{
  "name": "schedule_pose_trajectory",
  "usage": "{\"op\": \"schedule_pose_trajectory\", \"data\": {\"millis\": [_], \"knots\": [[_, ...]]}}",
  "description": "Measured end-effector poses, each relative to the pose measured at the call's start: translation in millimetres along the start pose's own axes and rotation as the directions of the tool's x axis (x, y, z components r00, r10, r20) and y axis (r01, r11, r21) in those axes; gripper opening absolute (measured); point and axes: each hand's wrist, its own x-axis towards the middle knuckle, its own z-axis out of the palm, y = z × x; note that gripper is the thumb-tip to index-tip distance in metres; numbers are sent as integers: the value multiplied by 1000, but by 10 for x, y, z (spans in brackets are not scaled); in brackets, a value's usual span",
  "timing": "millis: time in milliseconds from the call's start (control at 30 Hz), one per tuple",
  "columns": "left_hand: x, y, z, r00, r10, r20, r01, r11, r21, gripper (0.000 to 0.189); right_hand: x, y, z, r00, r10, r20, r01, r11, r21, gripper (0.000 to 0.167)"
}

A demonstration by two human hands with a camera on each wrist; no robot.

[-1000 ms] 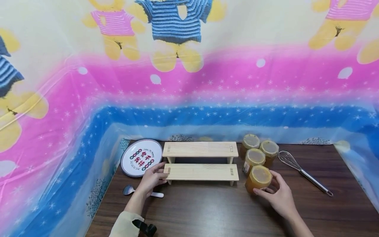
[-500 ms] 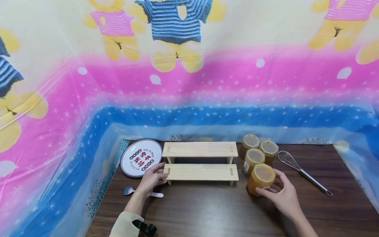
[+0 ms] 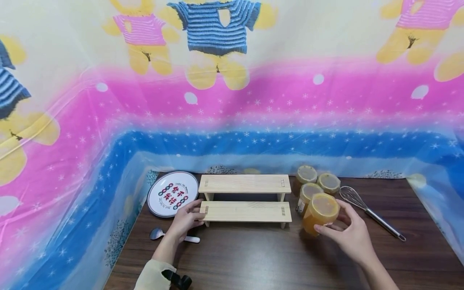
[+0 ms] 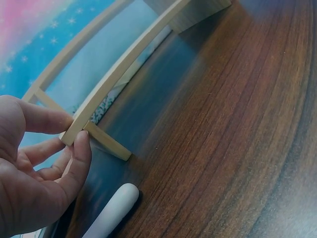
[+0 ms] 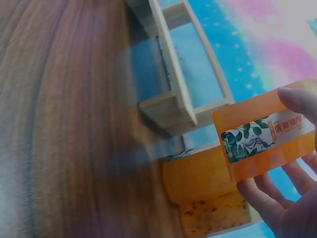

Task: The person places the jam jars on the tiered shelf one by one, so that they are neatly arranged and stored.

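My right hand point(image 3: 349, 237) grips a jar of amber honey-like content point(image 3: 319, 217), fingers and thumb around its sides. In the right wrist view this jar point(image 5: 225, 121) shows a leaf-printed label and is clear of the table, with other amber jars point(image 5: 203, 173) below it. Several similar lidded jars point(image 3: 306, 174) stand just behind it in the head view. My left hand point(image 3: 185, 220) pinches the left end of a low two-step wooden rack's front board point(image 3: 246, 211). The left wrist view shows the thumb and index finger at the board's end point(image 4: 94, 106).
A white plate with red lettering point(image 3: 156, 201) lies left of the rack's back board point(image 3: 244, 183). A spoon point(image 3: 192, 239) lies by the left wrist. Right of the jars is a wire whisk point(image 3: 382, 221). A printed cloth point(image 3: 253, 141) hangs behind the dark wooden table point(image 3: 246, 257).
My right hand has raised the front jar off the table, with a slight shift to the right and away from the other jars. The left hand keeps its hold on the rack.
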Motion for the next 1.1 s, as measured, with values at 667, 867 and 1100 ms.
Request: {"op": "schedule_pose_trajectory", "data": {"millis": [667, 867, 1100], "knots": [[-11, -5, -15, 1000, 7, 8, -7, 1000, -1, 66, 256, -391, 132, 996, -84, 34, 83, 996, 7, 87], [-15, -8, -26, 1000, 18, 11, -18, 1000, 3, 65, 370, -444, 268, 995, -87, 54, 85, 996, 40, 88], [-26, 7, -14, 1000, 15, 14, -15, 1000, -2, 65, 509, -533, 437, 993, -93, 67, 92, 995, 27, 89]]}}
